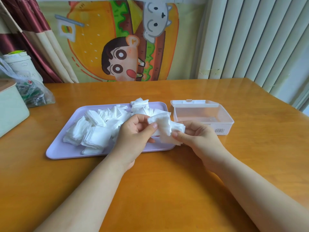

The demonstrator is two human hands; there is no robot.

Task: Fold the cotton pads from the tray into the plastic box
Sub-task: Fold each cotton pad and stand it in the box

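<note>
The left grip [133,131] and the right grip [199,138] meet above the near right end of the tray. Each pinches the same bunch of white cotton between thumb and fingers, the left at its top edge and the right at its lower right. Beneath them the orange wooden surface [150,190] runs the full width of the view. On it, left of centre, lies the lilac tray [56,152], its long axis left to right. Just beside the tray's right end stands the clear plastic box [224,118], also lying left to right, with its lid [189,102] hinged back on the far side; no pad shows inside it, so the task looks barely begun. A loose heap of cotton pads [97,129] fills the left and middle of the tray, with a smaller pile at the far right corner. The held pad [163,126] is crumpled and hangs roughly upright between the two grips; I cannot tell whether it is one pad or several. The box opening lies to the right and slightly far of this pad. The right grip is the nearer one, just in front of the box's near left corner, so a short carry rightward and away should suffice once the fold is pressed flat.
</note>
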